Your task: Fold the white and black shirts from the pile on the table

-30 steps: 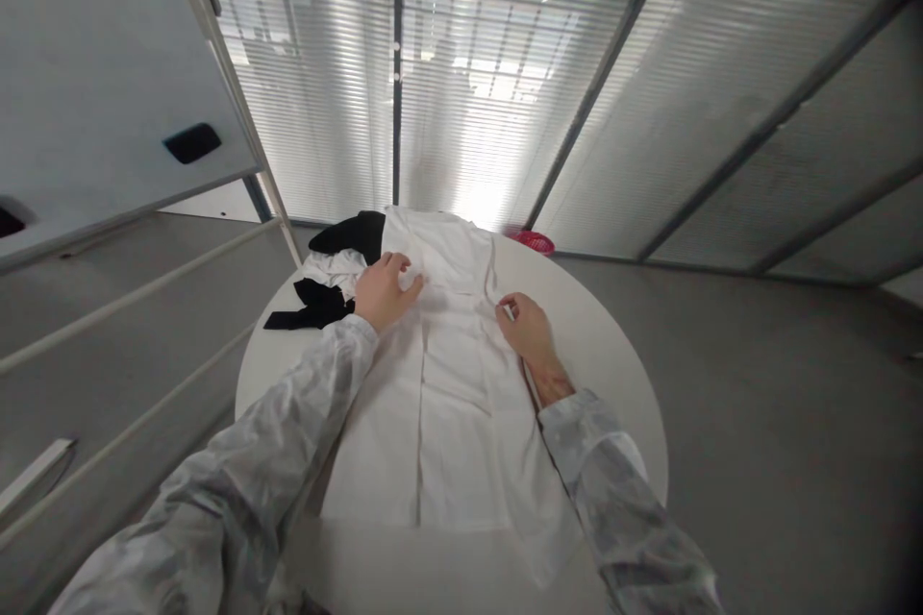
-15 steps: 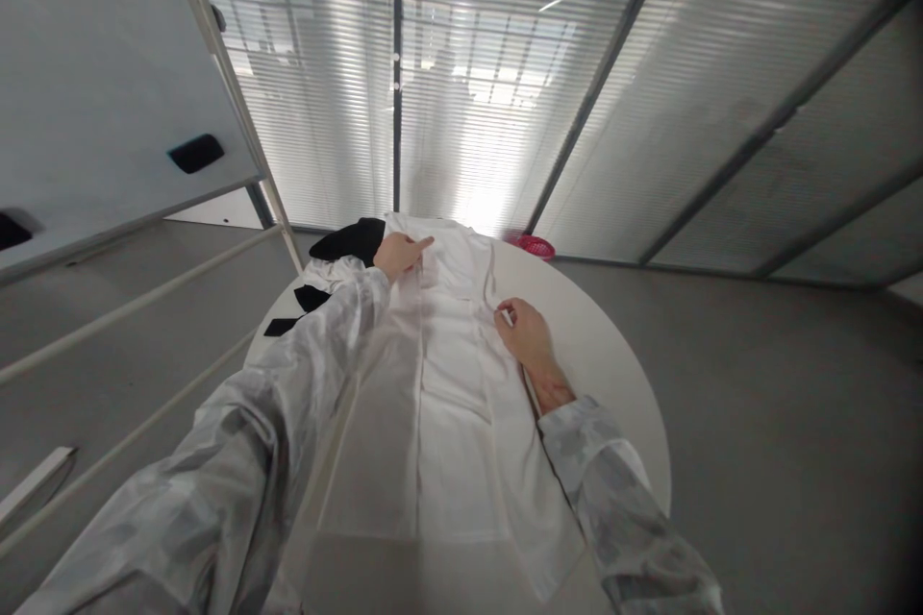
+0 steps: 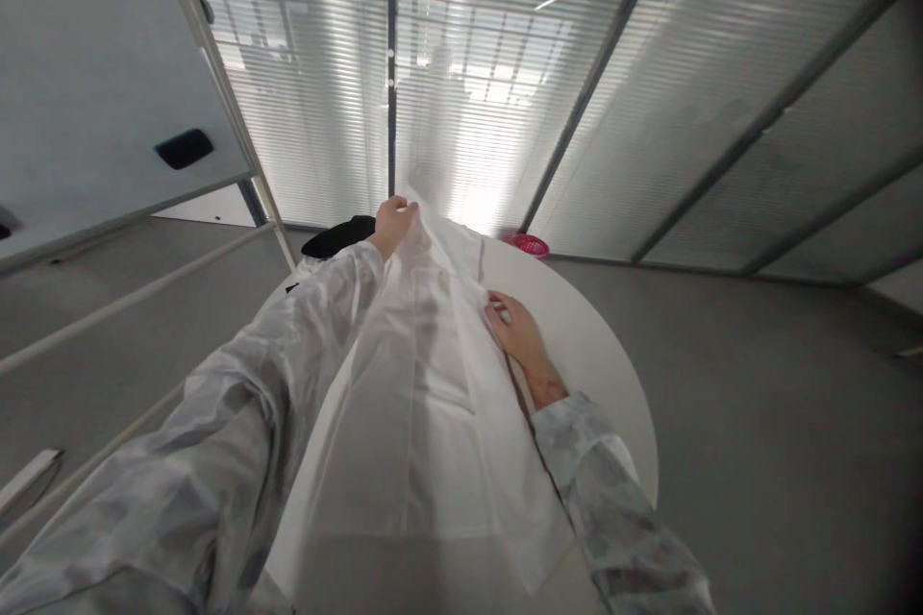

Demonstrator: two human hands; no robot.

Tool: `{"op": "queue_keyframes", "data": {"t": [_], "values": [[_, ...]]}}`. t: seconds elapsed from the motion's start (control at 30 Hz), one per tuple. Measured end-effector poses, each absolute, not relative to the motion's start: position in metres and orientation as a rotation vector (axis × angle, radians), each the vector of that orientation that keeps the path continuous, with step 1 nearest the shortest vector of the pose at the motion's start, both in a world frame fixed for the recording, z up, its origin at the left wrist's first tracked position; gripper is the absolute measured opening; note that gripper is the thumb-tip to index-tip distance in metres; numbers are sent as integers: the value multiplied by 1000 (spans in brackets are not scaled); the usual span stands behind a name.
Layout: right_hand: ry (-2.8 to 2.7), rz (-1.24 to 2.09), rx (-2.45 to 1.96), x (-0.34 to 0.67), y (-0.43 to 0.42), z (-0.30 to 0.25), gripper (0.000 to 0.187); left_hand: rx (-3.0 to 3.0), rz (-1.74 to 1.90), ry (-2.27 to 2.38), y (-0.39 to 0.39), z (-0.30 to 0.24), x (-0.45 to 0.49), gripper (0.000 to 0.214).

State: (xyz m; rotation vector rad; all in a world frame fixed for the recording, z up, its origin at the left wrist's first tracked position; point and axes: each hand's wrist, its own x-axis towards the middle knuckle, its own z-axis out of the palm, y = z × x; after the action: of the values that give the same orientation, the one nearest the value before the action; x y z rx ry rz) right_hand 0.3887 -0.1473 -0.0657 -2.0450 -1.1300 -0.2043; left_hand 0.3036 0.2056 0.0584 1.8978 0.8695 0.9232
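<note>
A long white garment (image 3: 375,442), perhaps a shirt or coat, lies lengthwise over the round white table (image 3: 584,336). At its far end my left hand (image 3: 394,223) pinches the cloth and holds a fold of it raised off the table. My right hand (image 3: 515,329) is at the garment's right edge, partway down, its thumb and fingers closed on the cloth there. Behind my left hand rests a black cloth item (image 3: 338,237); my left sleeve covers part of that side of the table.
A pink-red basket (image 3: 530,245) stands at the table's far right edge. To the left is a whiteboard (image 3: 87,67) on a pale metal frame with rails (image 3: 144,303). Glass partitions with blinds (image 3: 468,115) rise behind the table.
My left hand has gone from pointing over the cloth to gripping its far end and lifting it. The right hand stays at the right edge. The black pieces at left are now mostly covered.
</note>
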Motion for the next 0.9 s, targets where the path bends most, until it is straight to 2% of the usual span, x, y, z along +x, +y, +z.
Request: {"op": "queue_keyframes", "data": {"t": [0.1,0.27,0.33,0.53,0.63,0.7,0.73,0.9], "values": [[-1257,-230,-2086,390,-147,-68,50,2020,780,1051,213,49,294,20],[-1366,-241,-2148,390,-147,-70,62,2100,660,1023,207,30,282,37],[-1388,-235,-2155,388,-148,-69,62,2133,652,998,204,28,281,34],[-1388,-228,-2116,382,-150,-64,63,1990,862,947,193,36,279,24],[-1375,-215,-2131,383,-150,-65,62,1969,1024,960,164,38,266,33],[-1358,-217,-2141,384,-149,-67,62,2071,1061,858,132,32,249,26],[-1351,-223,-2144,384,-149,-68,62,2133,1004,794,113,26,239,24],[-1333,-248,-2142,385,-147,-72,62,2398,431,504,33,-15,183,55]]}}
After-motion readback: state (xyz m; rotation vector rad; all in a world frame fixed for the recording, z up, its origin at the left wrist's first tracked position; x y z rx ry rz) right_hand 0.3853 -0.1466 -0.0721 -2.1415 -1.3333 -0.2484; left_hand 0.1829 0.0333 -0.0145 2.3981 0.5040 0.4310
